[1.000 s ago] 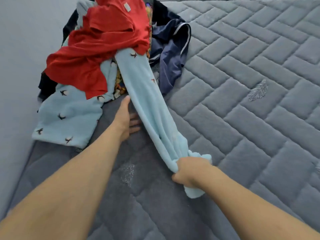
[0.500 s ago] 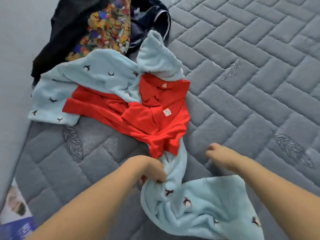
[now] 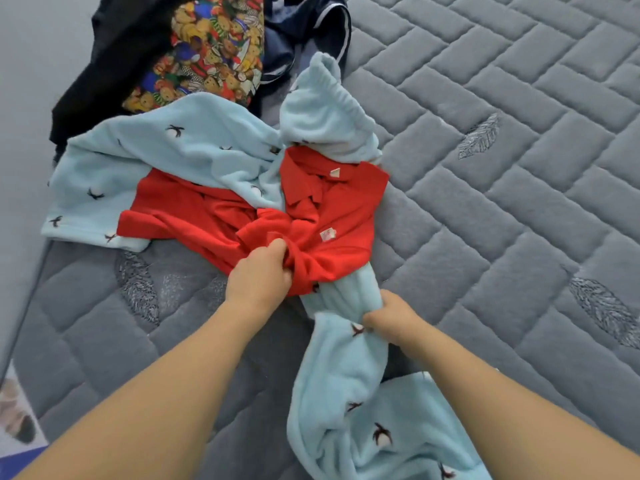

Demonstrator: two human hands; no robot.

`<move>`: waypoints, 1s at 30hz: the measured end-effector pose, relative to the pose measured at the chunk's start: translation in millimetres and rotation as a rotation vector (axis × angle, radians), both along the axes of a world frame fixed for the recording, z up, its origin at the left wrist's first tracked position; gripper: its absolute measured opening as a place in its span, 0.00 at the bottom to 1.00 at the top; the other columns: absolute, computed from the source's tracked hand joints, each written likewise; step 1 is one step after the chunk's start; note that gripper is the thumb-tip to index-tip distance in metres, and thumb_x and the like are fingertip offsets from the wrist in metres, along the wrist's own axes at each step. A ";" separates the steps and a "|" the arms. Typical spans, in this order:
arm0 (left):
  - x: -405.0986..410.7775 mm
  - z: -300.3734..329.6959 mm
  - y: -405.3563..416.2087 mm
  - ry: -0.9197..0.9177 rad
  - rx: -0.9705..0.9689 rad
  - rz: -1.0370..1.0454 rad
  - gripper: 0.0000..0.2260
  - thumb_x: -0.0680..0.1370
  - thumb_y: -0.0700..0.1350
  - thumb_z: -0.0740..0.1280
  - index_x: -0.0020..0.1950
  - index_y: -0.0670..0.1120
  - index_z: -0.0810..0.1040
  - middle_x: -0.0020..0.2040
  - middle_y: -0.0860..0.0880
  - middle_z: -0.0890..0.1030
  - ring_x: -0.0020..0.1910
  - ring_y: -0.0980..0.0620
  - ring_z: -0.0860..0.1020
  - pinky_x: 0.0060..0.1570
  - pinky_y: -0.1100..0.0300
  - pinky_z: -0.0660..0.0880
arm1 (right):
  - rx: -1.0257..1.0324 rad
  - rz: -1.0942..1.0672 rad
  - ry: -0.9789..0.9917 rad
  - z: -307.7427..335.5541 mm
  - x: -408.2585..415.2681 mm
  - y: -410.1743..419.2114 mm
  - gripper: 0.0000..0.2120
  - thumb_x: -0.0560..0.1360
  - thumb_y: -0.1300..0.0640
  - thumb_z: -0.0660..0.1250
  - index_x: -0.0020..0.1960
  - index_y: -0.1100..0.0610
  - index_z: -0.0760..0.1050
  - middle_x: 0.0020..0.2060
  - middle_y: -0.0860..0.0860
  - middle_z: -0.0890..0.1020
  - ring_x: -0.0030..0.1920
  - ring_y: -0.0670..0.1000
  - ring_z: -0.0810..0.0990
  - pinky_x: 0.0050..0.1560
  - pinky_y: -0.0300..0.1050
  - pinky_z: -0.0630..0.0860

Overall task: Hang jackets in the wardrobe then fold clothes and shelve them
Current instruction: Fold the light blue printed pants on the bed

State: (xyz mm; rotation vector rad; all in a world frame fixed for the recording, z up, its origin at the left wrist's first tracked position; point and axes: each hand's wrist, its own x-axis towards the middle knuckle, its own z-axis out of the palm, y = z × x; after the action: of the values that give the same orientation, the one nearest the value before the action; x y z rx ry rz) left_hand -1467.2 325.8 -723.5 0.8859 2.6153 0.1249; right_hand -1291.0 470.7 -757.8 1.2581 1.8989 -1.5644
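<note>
— While the left hand (image 3: pixel 258 280) bunched the crumpled red cotton polo shirt (image 3: pixel 322 216), where did it lie?
— Atop the pale blue fleece garment (image 3: pixel 341 368), whose long leg ran lengthwise under it toward the person; right hand (image 3: pixel 389 317) fingers pinched that fleece just nearer.

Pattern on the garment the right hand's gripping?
Light blue fleece garment with small dark birds; head view.

Grey quilted mattress (image 3: pixel 519 202), wall (image 3: pixel 31 64).
</note>
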 end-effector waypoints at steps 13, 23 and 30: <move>-7.0 29.0 31.9 -0.041 -0.090 -0.244 0.27 0.74 0.58 0.65 0.71 0.51 0.64 0.70 0.46 0.65 0.67 0.41 0.68 0.62 0.46 0.71 | -0.010 -0.205 0.078 29.3 -36.0 43.2 0.13 0.70 0.56 0.72 0.53 0.56 0.77 0.48 0.54 0.83 0.47 0.55 0.83 0.52 0.54 0.81; 1.9 -5.8 4.3 -0.457 -0.492 -0.296 0.09 0.78 0.43 0.60 0.51 0.46 0.79 0.54 0.45 0.83 0.49 0.45 0.80 0.50 0.52 0.77 | -0.394 0.403 -0.738 66.5 24.8 62.2 0.24 0.75 0.50 0.69 0.66 0.61 0.70 0.54 0.61 0.80 0.50 0.60 0.81 0.46 0.49 0.77; -36.8 17.5 93.5 -0.298 0.355 0.120 0.25 0.73 0.46 0.68 0.69 0.44 0.69 0.63 0.44 0.74 0.62 0.42 0.72 0.61 0.47 0.72 | -0.313 -0.537 -0.018 50.3 -18.7 89.0 0.15 0.74 0.52 0.72 0.57 0.59 0.80 0.46 0.58 0.85 0.44 0.60 0.84 0.42 0.52 0.81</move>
State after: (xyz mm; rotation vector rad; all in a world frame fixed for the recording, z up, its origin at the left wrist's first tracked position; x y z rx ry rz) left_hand -1504.0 419.3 -706.0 0.7502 2.3978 0.7145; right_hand -1309.7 559.7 -707.5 1.7082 1.2873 -1.9994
